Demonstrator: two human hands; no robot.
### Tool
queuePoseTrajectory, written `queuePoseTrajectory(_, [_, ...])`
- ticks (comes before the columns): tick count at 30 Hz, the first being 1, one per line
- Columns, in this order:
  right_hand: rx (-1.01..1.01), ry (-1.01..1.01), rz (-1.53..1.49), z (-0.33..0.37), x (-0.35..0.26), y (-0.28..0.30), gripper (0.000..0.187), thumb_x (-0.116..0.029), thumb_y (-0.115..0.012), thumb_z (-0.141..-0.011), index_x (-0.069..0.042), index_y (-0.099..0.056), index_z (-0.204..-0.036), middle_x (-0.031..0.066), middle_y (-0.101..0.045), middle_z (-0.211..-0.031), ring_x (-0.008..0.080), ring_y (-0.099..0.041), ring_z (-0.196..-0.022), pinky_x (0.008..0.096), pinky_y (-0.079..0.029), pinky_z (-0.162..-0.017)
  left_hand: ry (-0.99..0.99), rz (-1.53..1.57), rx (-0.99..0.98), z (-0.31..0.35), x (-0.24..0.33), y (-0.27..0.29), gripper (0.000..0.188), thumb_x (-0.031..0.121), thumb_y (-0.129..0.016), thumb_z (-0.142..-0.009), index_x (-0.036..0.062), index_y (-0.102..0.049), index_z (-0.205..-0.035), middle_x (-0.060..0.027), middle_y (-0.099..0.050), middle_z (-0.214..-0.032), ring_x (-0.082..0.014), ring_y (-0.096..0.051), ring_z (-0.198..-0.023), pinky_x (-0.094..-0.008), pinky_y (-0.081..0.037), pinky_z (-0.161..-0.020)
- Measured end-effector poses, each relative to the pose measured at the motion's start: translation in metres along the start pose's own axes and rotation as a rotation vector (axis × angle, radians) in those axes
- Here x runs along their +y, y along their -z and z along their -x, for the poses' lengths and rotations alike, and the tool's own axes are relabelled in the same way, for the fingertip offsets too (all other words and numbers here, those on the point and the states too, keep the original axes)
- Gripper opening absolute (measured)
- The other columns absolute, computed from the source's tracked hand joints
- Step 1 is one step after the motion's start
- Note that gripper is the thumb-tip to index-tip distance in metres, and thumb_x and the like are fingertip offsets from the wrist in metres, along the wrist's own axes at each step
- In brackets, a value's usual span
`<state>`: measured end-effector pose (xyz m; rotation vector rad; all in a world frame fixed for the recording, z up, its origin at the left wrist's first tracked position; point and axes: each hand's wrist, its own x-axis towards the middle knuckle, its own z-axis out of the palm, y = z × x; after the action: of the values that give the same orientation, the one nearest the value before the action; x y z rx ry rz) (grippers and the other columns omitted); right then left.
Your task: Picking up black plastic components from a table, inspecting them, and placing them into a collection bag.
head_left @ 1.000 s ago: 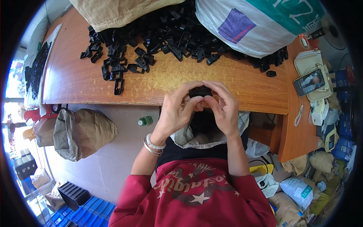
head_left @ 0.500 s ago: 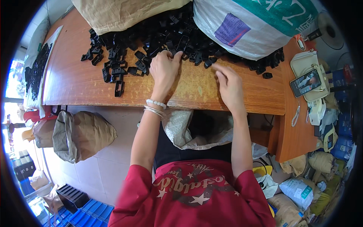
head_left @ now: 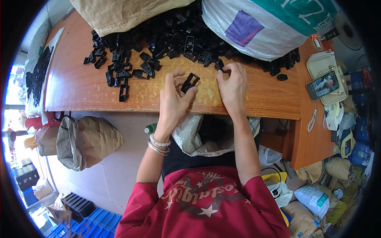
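- Nearest the person, below the wooden table (head_left: 79,89)'s front edge, an open grey woven sack (head_left: 190,135) sits in the lap, its mouth gaping just under that edge.
- Above the table's front edge, the left hand (head_left: 172,99) grasps a black plastic buckle frame (head_left: 189,82) between thumb and fingertips, raised a little off the wood and tilted.
- The buckle frame looks light and stiff, a small open rectangle with thin bars; a pinch across its two long sides should hold it surely, and its hard, smooth plastic could slip from a loose grip.
- Just right of it, still over the table's near half, the right hand (head_left: 232,83) pinches a smaller black plastic piece (head_left: 219,64) at the fringe of the heap, fingers curled on it.
- Farther back on the table, a heap of black plastic parts (head_left: 158,43) spreads across its width, loose pieces interlocked and likely to snag one another.
- At the table's far edge lie a tan cloth sack (head_left: 123,14) and a white woven bag (head_left: 270,27), both resting on the heap.
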<state>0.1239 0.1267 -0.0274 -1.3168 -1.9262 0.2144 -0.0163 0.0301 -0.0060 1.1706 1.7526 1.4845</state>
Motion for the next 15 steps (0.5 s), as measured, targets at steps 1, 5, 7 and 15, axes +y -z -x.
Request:
queuePoseTrajectory(1, [0.018, 0.018, -0.145, 0.001, 0.000, 0.000, 0.013, -0.005, -0.070, -0.077, 0.000, -0.059, -0.082, 0.0130, -0.061, -0.085, 0.0312, -0.059, -0.085, 0.0392, -0.046, -0.071, -0.008, 0.024, -0.025, 0.000, -0.002, 0.001, 0.034, 0.004, -0.074, -0.077, -0.0021, -0.057, -0.106, -0.0043, -0.058, -0.070, -0.0105, -0.046, -0.052, -0.0241, -0.040, -0.052])
queuePoseTrajectory(5, [-0.165, -0.114, -0.631, 0.018, -0.013, 0.020, 0.017, 0.002, -0.071, -0.073, 0.000, -0.060, -0.086, 0.0106, -0.065, -0.091, 0.0231, -0.064, -0.082, 0.0327, -0.048, -0.068, -0.093, -0.159, -0.102, 0.001, -0.002, 0.006, 0.031, 0.003, -0.075, -0.073, -0.0023, -0.066, -0.102, -0.0035, -0.057, -0.068, -0.0098, -0.047, -0.054, -0.0257, -0.041, -0.052])
queuePoseTrajectory(7, [-0.208, 0.006, -0.645, 0.022, -0.021, 0.032, 0.018, 0.003, -0.071, -0.073, 0.001, -0.062, -0.088, 0.0102, -0.066, -0.091, 0.0210, -0.064, -0.080, 0.0326, -0.049, -0.070, 0.015, -0.069, -0.162, 0.003, -0.003, 0.008, 0.033, 0.003, -0.076, -0.073, -0.0025, -0.065, -0.103, -0.0026, -0.056, -0.066, -0.0088, -0.046, -0.054, -0.0249, -0.040, -0.052])
queuePoseTrajectory(15, [-0.272, 0.329, -0.547, 0.016, -0.018, 0.048, 0.022, 0.008, -0.071, -0.070, 0.001, -0.065, -0.090, 0.0119, -0.066, -0.090, 0.0272, -0.063, -0.085, 0.0355, -0.051, -0.074, 0.277, 0.133, -0.417, 0.001, 0.017, 0.018, 0.028, 0.002, -0.068, -0.086, -0.0063, -0.062, -0.111, -0.0069, -0.068, -0.074, -0.0082, -0.065, -0.065, -0.0199, -0.051, -0.057])
